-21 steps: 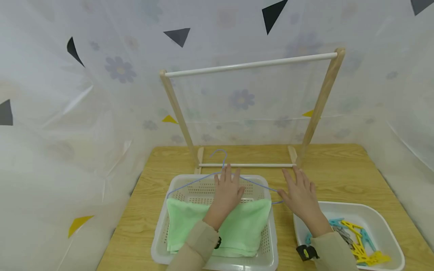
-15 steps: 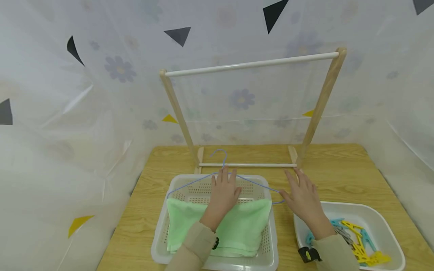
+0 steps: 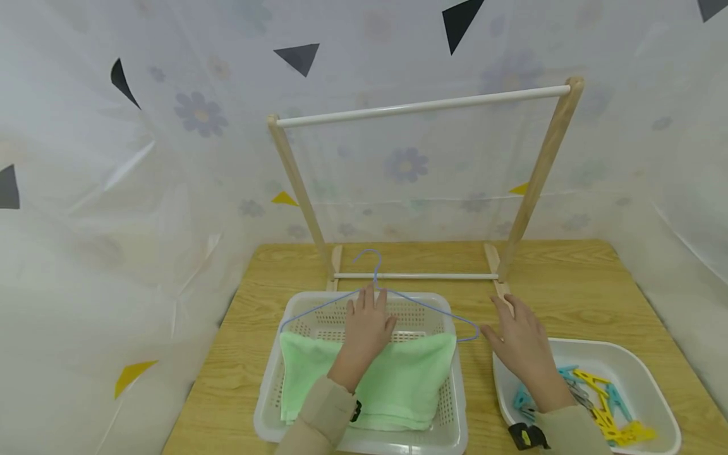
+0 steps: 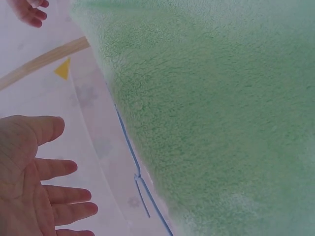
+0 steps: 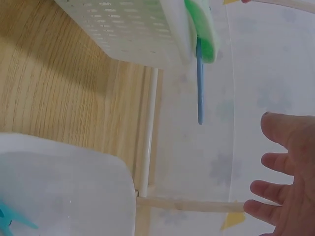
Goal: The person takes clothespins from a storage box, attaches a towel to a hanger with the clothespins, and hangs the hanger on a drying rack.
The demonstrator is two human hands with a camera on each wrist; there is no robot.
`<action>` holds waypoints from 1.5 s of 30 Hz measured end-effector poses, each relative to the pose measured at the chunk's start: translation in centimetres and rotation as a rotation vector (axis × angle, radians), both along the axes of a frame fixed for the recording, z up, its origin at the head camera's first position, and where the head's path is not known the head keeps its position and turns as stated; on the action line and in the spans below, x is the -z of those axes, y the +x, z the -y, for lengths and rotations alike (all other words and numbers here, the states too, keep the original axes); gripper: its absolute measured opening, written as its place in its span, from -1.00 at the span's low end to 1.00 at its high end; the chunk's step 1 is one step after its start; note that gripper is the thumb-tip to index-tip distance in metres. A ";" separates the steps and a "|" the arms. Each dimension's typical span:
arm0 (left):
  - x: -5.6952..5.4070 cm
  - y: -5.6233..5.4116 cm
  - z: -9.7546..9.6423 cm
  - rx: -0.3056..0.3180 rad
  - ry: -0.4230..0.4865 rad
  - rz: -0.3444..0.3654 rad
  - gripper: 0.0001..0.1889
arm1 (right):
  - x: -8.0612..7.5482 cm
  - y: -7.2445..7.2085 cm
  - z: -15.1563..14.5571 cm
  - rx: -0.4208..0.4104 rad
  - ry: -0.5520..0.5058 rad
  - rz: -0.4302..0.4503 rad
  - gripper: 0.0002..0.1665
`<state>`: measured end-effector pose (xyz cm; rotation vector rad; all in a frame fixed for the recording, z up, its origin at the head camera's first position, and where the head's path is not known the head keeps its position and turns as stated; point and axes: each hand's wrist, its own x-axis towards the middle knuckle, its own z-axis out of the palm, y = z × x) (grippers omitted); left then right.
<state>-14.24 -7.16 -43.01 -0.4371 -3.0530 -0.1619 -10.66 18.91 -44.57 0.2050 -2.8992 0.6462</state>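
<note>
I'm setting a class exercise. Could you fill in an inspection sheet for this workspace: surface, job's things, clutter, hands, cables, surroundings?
Surface: wood-grain table.
Job's things: green towel over the lower part of a blue hanger, lying across a white basket; wood-and-white rack standing behind.
Clutter: blue and yellow clothespins jumbled in a white tray.
Hands: left hand open above the basket; right hand open beside the hanger's end, apart from it.
Cables: nothing seen.
Surroundings: pale flower-patterned sheeting.
</note>
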 end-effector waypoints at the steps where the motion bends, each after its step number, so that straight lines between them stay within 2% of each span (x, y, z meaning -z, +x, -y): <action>1: 0.0 0.1 0.0 0.001 0.001 0.001 -0.44 | 0.0 0.1 -0.1 0.004 0.002 -0.002 -0.30; 8: 0.0 0.5 0.3 0.006 0.008 0.000 -0.49 | 0.3 0.6 -0.8 0.021 -0.004 -0.003 -0.34; 16: -0.2 1.2 0.8 -0.014 -0.023 0.038 -0.49 | 0.8 1.3 -1.7 0.043 0.023 0.027 -0.35; 24: 0.4 1.7 1.3 -0.018 -0.039 0.033 -0.52 | 1.2 1.7 -2.5 0.056 0.031 0.048 -0.38; 31: 0.0 2.6 2.2 -0.054 -0.029 0.079 -0.51 | 1.4 2.0 -2.8 0.060 0.021 0.064 -0.38; 39: -0.1 3.4 3.2 -0.059 0.013 0.067 -0.54 | 1.8 2.4 -3.3 0.073 0.037 0.068 -0.37; 45: 0.3 3.8 3.9 -0.065 0.019 0.065 -0.54 | 2.1 2.7 -3.5 0.087 0.039 0.078 -0.39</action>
